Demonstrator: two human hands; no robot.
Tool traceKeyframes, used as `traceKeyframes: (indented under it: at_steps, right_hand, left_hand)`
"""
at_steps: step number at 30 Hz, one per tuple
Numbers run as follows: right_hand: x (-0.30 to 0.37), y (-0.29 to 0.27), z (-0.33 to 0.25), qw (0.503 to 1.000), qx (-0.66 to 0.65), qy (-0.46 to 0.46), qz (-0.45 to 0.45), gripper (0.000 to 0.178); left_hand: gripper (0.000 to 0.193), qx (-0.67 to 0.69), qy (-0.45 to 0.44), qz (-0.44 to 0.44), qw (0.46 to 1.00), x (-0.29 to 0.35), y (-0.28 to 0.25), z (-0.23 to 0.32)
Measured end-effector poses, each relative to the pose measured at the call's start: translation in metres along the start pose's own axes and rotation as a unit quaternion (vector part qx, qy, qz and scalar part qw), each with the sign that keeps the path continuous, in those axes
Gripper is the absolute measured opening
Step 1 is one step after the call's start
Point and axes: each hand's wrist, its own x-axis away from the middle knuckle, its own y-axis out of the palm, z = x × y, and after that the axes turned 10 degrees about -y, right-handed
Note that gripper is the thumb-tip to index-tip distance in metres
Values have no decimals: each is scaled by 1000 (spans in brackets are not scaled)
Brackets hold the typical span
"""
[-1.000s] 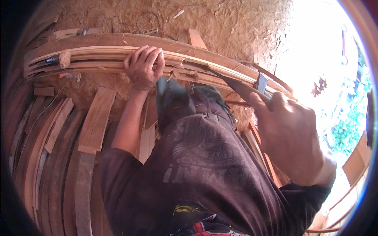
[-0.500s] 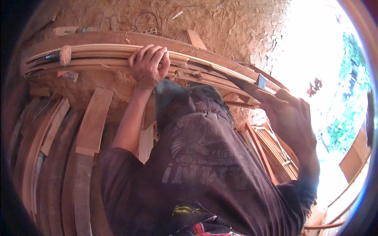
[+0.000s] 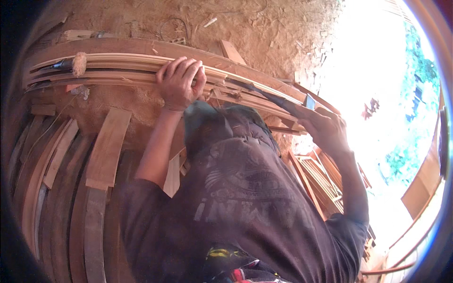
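A bundle of long, thin wooden strips (image 3: 127, 60) lies across in front of me, along a thick wooden beam (image 3: 118, 45). My left hand (image 3: 181, 85) grips the strips near their middle, fingers bent over the far side. To the right, my right hand (image 3: 325, 127) is closed round the near end of a long, dark, tapering tool (image 3: 278, 101). The tool's thin end lies along the strips, pointing left; its exact kind is unclear. Close to that hand, a flat bluish metal piece (image 3: 309, 101) stands up at the strips. Torn wood splinters show between my hands.
At the strips' left end lies a dark tool with a fuzzy tan end (image 3: 79, 64). Several boards (image 3: 106, 151) are laid out at lower left. A wooden slatted frame (image 3: 321, 174) is at lower right. Wood shavings and offcuts litter the brown ground (image 3: 278, 28).
My right hand has moved left and slightly down, pushing the dark tool farther along the strips. My left hand keeps its hold in nearly the same place.
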Motion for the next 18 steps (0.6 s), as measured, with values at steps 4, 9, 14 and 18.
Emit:
traceKeyframes:
  at_steps: [4,9,14,18]
  right_hand:
    - [-7,-41,-20,995,47,46,-70,40]
    - [0,23,31,1000,1,5,-2,41]
    - [-23,16,26,996,-5,31,-78,42]
    - [-74,81,11,996,45,10,-80,36]
  left_hand:
    - [14,-14,-7,6,1000,-1,-2,0]
    - [13,-17,-10,-7,1000,-3,-5,4]
    - [11,-31,-16,4,999,-1,-5,8]
    - [11,-26,-3,8,1000,-2,-5,7]
